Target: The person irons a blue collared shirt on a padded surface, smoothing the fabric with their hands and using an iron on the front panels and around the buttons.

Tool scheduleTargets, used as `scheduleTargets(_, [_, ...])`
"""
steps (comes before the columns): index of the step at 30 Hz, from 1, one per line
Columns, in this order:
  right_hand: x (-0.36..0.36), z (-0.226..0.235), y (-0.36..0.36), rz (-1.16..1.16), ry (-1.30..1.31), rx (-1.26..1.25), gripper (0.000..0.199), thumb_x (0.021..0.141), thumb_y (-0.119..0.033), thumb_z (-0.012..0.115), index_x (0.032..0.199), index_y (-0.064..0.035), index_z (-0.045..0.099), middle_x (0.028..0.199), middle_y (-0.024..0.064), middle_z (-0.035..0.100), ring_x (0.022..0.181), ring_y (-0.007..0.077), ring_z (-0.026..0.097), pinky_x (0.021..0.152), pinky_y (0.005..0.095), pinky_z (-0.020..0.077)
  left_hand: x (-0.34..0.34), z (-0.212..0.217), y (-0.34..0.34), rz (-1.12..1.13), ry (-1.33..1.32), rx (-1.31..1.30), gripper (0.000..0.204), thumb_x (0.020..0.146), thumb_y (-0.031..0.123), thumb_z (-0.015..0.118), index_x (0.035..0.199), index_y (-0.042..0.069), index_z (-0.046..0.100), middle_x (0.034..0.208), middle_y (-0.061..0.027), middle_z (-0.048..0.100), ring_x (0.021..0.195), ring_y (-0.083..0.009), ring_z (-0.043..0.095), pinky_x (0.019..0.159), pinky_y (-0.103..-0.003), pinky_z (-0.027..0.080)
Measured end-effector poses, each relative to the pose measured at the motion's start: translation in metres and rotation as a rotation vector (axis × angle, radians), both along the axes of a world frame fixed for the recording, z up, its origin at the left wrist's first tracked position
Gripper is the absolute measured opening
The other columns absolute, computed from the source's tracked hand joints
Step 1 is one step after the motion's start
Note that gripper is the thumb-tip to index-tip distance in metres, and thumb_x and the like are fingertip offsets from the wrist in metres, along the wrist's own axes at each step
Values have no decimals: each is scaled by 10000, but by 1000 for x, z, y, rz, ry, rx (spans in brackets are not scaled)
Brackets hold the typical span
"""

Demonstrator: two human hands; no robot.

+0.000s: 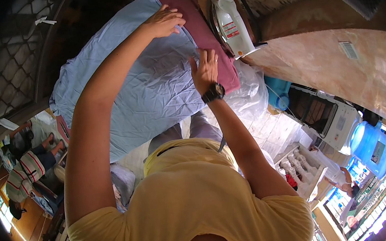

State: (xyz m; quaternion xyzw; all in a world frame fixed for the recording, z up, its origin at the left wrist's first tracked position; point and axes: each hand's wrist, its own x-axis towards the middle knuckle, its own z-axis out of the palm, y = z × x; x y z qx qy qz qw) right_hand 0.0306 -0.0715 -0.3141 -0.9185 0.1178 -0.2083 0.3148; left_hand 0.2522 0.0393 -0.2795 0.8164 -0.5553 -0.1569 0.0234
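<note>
Lying crumpled across the maroon-padded ironing board [210, 42], the light blue garment [151, 87] looks soft, thin and light. Left hand [164, 23] grips its far edge; right hand [205, 69] presses flat, fingers open, near the board's right edge.

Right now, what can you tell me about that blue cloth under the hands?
The blue cloth is a light blue, thin woven fabric, creased all over. It lies spread flat along an ironing board with a maroon cover, hiding most of it, and its near end hangs over the board's edge. The left hand grips its far edge. The right hand, with a black wristwatch, presses flat where the cloth meets the maroon cover. A white iron stands just beyond, not touching it.
</note>
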Motion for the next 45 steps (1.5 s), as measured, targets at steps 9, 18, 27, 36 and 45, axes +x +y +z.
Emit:
scheduleTargets(9, [16,-45,-15,-43,6,75,226,754,-141,737,886,-90,561,833,102,593,814,329,549,720,442,419,34,23,4,65,-61,227,240,730,204,764,942,113,696,996,0,644,1197,-215,477,1140,-518,203])
scheduleTargets(18, [24,-37,-15,-66,82,135,210,762,-140,734,857,-84,555,824,104,596,800,329,568,737,441,428,41,2,2,96,-359,137,260,818,268,689,1044,142,663,1132,-7,618,1211,-207,470,1130,-507,213])
scheduleTargets(27, [30,1,1,186,-132,0,237,829,-15,567,1065,-29,585,1097,166,557,951,371,546,822,452,446,-134,-22,35,641,-242,-665,311,801,78,663,1101,108,581,1182,-114,534,1069,-333,507,895,-451,395])
scheduleTargets(36, [22,-34,-11,607,-122,-183,467,810,95,535,1271,21,541,1281,150,548,1169,341,537,982,404,452,-299,-37,270,1418,-530,-496,259,841,78,641,1090,58,570,1081,-160,556,1010,-359,508,875,-465,395])
scheduleTargets(45, [19,-16,-3,731,78,-360,531,895,-40,503,1412,-15,387,1482,121,353,1381,313,314,1140,425,280,-341,-76,383,1698,-615,-444,416,737,233,785,1037,48,564,989,-163,540,916,-381,518,783,-459,420])
